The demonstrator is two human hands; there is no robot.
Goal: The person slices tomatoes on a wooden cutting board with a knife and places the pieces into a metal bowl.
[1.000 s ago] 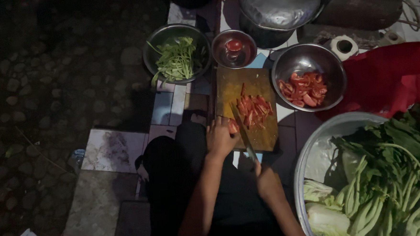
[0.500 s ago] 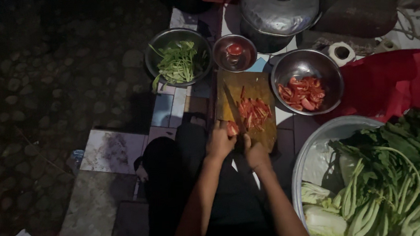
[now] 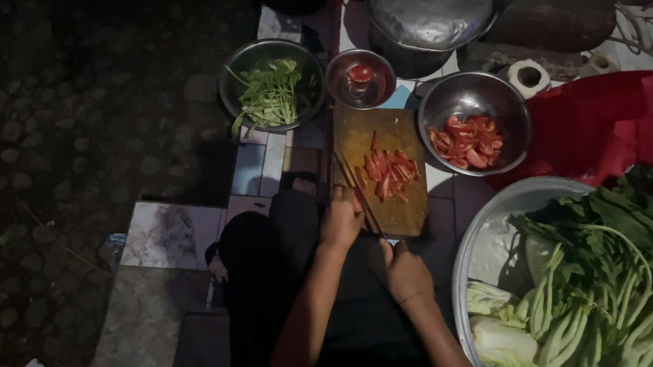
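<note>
The left hand [image 3: 341, 218] rests at the near left corner of the wooden cutting board [image 3: 380, 132], fingers curled together; whether it pins anything under them cannot be told in the dim light. The right hand [image 3: 406, 272] sits just off the board's near edge, closed around the handle of a knife [image 3: 358, 189], whose blade runs along the board's left side. Sliced tomato pieces [image 3: 389, 171] lie in the middle of the board. Just beyond its right edge stands a steel bowl of cut tomato [image 3: 474, 120]; a small bowl holding one tomato [image 3: 360, 77] touches the far edge, with a bowl of green stalks [image 3: 270, 81] to its left. A large basin of leafy greens [image 3: 492, 219] fills the near right corner.
</note>
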